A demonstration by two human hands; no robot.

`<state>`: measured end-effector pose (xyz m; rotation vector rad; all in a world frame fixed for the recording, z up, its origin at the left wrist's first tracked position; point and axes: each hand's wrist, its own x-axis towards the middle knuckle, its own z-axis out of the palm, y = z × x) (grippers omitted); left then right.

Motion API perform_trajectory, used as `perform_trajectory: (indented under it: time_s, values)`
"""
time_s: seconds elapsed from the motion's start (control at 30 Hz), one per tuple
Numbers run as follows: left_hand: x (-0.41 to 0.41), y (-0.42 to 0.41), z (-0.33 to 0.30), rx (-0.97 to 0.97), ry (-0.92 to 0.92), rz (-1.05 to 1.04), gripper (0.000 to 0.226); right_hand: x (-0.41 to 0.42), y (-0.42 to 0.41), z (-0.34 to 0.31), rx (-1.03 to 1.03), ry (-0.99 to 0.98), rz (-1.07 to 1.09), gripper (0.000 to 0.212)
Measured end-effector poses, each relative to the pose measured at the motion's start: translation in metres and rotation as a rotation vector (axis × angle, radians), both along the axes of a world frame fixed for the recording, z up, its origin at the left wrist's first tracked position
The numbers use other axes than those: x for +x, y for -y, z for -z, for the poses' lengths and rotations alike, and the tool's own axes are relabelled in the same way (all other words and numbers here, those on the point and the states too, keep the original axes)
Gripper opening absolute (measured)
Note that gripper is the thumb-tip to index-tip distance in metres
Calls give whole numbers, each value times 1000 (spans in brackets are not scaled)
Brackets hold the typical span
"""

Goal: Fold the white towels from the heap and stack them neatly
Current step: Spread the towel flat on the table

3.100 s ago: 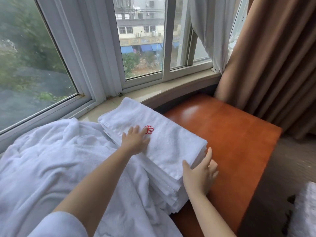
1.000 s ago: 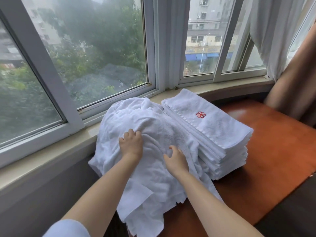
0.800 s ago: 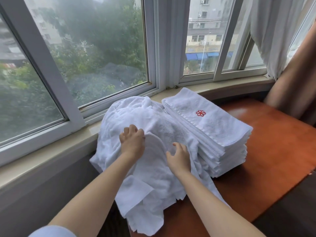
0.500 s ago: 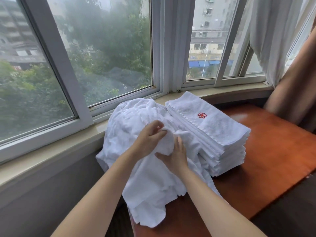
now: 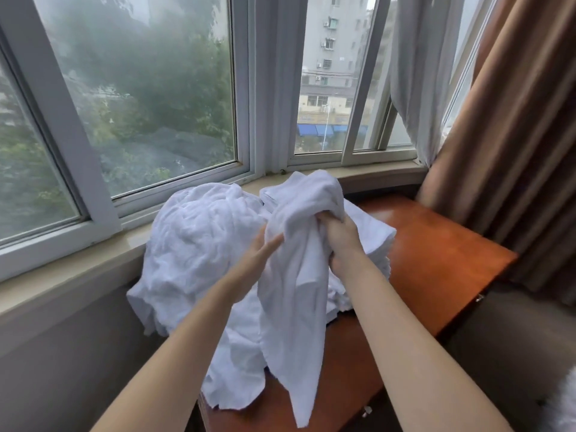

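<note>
A heap of crumpled white towels (image 5: 199, 244) lies on the left end of the wooden table (image 5: 436, 260), against the window sill. One white towel (image 5: 296, 291) is lifted off the heap and hangs down in front of it. My right hand (image 5: 341, 241) grips a bunch of this towel near its top. My left hand (image 5: 258, 254) touches the hanging towel's left side with fairly straight fingers. The stack of folded towels (image 5: 374, 241) sits behind the lifted towel, mostly hidden by it.
A stone window sill (image 5: 93, 260) and window frames run along the back. A white sheer curtain (image 5: 414, 73) and a brown curtain (image 5: 514, 120) hang at the right. Something white and fluffy (image 5: 561, 406) shows at the bottom right corner.
Both hands left the folded stack and went to the heap. They dug into it, and now my right hand has raised one towel up off the heap.
</note>
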<state>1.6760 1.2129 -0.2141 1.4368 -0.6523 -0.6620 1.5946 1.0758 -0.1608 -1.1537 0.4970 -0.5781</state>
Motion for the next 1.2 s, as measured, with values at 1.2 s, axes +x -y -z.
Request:
perform_trajectory:
  time_s: [1.2]
  values:
    - [-17,376,-72,57,-316,-327,31,-38,368,-6,-24,-33,-100,8]
